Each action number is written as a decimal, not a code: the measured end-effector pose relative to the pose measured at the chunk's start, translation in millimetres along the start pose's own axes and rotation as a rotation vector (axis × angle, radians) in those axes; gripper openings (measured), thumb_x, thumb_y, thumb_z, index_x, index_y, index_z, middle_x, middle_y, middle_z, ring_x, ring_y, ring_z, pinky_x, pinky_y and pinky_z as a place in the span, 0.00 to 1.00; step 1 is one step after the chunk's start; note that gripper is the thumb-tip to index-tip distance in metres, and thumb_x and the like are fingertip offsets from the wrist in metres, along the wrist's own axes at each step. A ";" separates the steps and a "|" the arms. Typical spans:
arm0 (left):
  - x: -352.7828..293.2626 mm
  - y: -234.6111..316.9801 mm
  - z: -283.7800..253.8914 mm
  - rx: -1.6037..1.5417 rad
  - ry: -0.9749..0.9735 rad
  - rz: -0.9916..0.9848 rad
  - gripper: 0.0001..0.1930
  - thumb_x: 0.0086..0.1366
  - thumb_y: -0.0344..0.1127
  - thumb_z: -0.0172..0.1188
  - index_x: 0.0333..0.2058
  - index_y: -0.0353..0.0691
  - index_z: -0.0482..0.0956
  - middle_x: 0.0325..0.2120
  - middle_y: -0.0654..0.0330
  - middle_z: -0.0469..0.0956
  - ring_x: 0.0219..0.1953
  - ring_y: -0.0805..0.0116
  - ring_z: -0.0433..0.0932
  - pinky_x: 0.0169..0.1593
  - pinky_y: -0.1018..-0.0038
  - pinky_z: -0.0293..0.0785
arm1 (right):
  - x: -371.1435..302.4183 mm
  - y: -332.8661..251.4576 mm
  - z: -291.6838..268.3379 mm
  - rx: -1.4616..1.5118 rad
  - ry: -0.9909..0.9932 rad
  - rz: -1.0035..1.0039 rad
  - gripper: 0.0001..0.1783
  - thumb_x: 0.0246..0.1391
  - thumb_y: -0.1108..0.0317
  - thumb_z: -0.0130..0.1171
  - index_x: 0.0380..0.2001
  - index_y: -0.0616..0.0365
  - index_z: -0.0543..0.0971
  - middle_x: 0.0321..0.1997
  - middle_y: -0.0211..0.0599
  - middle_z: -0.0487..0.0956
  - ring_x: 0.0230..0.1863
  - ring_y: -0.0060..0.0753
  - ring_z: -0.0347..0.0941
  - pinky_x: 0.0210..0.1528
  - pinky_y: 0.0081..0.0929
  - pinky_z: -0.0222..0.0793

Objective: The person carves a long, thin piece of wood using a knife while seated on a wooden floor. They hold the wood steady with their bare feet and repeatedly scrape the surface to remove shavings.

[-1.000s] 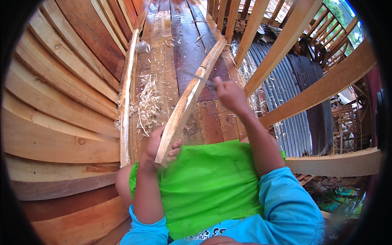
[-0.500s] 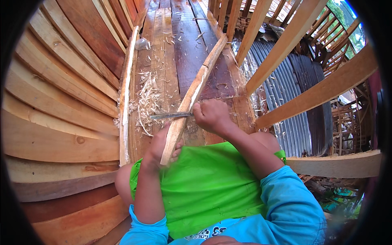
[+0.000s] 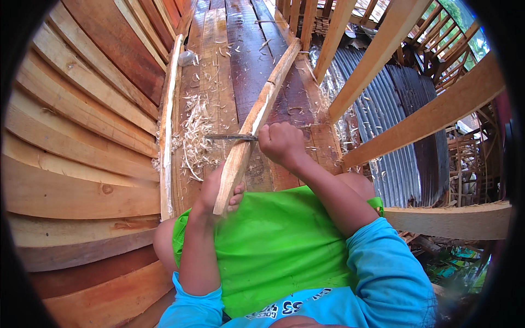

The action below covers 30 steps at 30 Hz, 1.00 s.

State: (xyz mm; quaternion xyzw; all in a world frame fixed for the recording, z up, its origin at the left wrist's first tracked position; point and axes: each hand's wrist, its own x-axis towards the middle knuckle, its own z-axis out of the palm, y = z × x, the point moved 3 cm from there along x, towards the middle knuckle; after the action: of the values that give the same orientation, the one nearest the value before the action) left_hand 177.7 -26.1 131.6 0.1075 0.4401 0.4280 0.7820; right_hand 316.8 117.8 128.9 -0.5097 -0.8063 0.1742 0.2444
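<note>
A long wooden pole (image 3: 257, 117) slants from my lap up toward the right-hand railing, its upper face pale where it has been shaved. My left hand (image 3: 210, 188) is wrapped round the pole near its close end, with fingertips showing on the right side. My right hand (image 3: 281, 144) is closed in a fist round the handle of a knife, and hides that handle. The knife blade (image 3: 227, 136) points left and lies across the pole, touching its upper face.
A second pale wooden strip (image 3: 169, 126) lies along the plank wall (image 3: 82, 186) at the left. Curled wood shavings (image 3: 196, 128) are heaped on the floorboards (image 3: 219, 71). A small clear container (image 3: 187, 58) sits farther off. Railing slats (image 3: 426, 117) stand at the right, with corrugated metal sheets (image 3: 383, 126) beyond.
My right hand and the knife have moved a little farther away along the pole. The blade now lies more level. The pole has shifted slightly, while my left hand keeps its grip.
</note>
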 end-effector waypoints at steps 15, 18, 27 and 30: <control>-9.2 -2.3 5.3 -0.013 -0.028 0.023 0.24 0.72 0.56 0.31 0.51 0.46 0.67 0.18 0.61 0.65 0.11 0.72 0.63 0.13 0.76 0.59 | 10.0 -1.3 -19.8 -0.022 -0.232 0.173 0.26 0.56 0.56 0.39 0.19 0.63 0.80 0.25 0.60 0.78 0.31 0.63 0.76 0.43 0.54 0.71; -6.9 -2.6 0.5 -0.053 -0.082 0.009 0.25 0.72 0.56 0.31 0.51 0.45 0.67 0.18 0.61 0.65 0.11 0.72 0.63 0.13 0.76 0.59 | -7.2 -18.7 -20.2 -0.019 -0.230 0.117 0.25 0.55 0.57 0.41 0.17 0.62 0.80 0.23 0.58 0.78 0.30 0.63 0.76 0.41 0.54 0.70; -13.9 0.8 0.9 0.032 -0.069 0.050 0.23 0.73 0.54 0.31 0.47 0.44 0.69 0.16 0.62 0.64 0.10 0.72 0.62 0.11 0.77 0.58 | -8.4 -16.2 -24.7 0.025 -0.234 0.038 0.26 0.56 0.57 0.41 0.16 0.64 0.78 0.22 0.57 0.77 0.28 0.63 0.74 0.37 0.56 0.69; -16.6 2.1 2.4 0.014 -0.060 0.050 0.22 0.73 0.53 0.31 0.46 0.44 0.69 0.16 0.62 0.64 0.09 0.73 0.62 0.10 0.78 0.58 | -9.6 -17.3 -25.7 0.028 -0.249 0.031 0.28 0.59 0.55 0.41 0.16 0.64 0.78 0.21 0.56 0.76 0.27 0.63 0.74 0.36 0.56 0.68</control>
State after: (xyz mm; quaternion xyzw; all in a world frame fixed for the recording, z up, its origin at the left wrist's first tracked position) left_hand 174.3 -37.0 144.1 0.1369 0.4165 0.4408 0.7833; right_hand 322.2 102.6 157.0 -0.4932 -0.8199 0.2510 0.1469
